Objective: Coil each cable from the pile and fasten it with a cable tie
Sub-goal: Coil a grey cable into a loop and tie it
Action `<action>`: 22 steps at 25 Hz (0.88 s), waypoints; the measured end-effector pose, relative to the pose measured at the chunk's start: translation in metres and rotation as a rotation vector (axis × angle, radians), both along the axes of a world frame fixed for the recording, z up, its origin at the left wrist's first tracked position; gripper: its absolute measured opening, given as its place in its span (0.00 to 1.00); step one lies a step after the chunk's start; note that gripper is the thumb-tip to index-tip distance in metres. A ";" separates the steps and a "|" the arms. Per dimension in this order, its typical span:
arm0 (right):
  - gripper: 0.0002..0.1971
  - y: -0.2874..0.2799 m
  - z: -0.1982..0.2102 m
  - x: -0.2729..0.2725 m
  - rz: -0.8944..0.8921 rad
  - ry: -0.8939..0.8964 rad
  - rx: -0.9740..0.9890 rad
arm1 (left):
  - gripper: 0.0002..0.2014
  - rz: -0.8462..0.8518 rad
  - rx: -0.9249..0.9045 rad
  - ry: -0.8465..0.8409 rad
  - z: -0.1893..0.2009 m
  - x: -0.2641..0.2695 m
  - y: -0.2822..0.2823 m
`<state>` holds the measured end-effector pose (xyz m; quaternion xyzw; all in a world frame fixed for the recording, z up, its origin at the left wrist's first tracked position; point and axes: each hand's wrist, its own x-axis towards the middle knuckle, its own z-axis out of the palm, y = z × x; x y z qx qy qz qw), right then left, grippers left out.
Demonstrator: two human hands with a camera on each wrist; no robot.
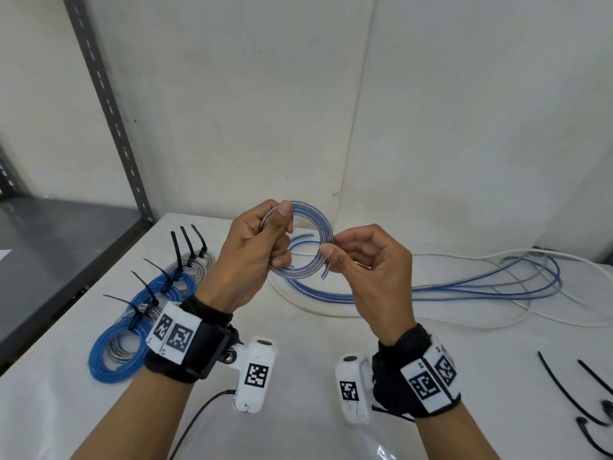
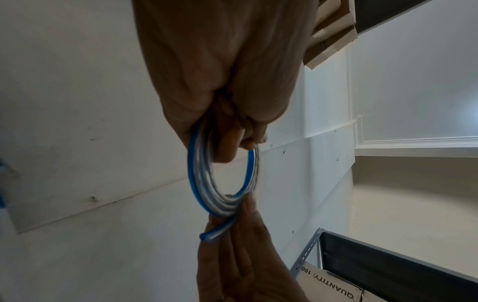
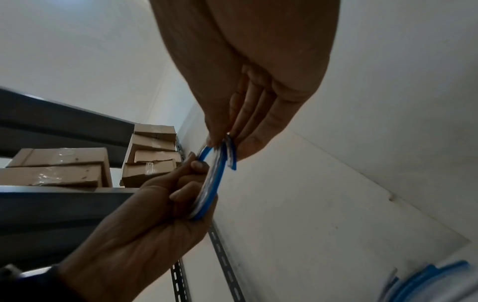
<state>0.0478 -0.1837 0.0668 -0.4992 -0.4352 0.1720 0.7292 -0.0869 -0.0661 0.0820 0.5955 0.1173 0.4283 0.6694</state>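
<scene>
A small coil of blue-and-clear cable [image 1: 310, 227] is held upright above the white table [image 1: 315, 346]. My left hand [image 1: 265, 240] grips the coil's left side, thumb pressed on top. My right hand [image 1: 335, 250] pinches its right side between thumb and fingers, where a loose cable end [image 1: 325, 272] sticks down. The left wrist view shows the coil [image 2: 204, 190] running from my curled left fingers to my right hand below. In the right wrist view the coil [image 3: 209, 188] appears edge-on. Loose cables [image 1: 481, 287] lie in a pile behind. Several black cable ties [image 1: 570, 393] lie at the right.
Several finished coils [image 1: 119, 346] with black ties lie in a row on the left of the table. A grey metal shelf [image 1: 49, 257] stands at the left. Cardboard boxes [image 3: 150, 155] sit on its upper levels. White walls close the back.
</scene>
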 end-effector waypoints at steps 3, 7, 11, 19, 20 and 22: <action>0.08 0.003 -0.004 -0.004 0.009 0.074 0.024 | 0.16 0.034 -0.013 -0.033 0.000 0.002 -0.002; 0.08 0.004 -0.005 -0.006 0.019 0.117 0.054 | 0.17 0.039 -0.052 -0.051 -0.004 0.009 -0.009; 0.08 -0.004 0.003 0.017 0.071 -0.015 0.010 | 0.20 0.008 0.124 0.170 -0.006 -0.001 0.001; 0.04 -0.017 0.006 0.043 0.199 -0.295 -0.244 | 0.15 -0.121 0.380 0.590 -0.001 -0.016 0.002; 0.04 -0.017 0.007 0.043 0.202 -0.266 -0.211 | 0.15 -0.089 0.366 0.544 0.000 -0.016 0.000; 0.04 -0.016 0.008 0.042 0.177 -0.215 -0.148 | 0.15 -0.043 0.333 0.457 0.002 -0.016 -0.002</action>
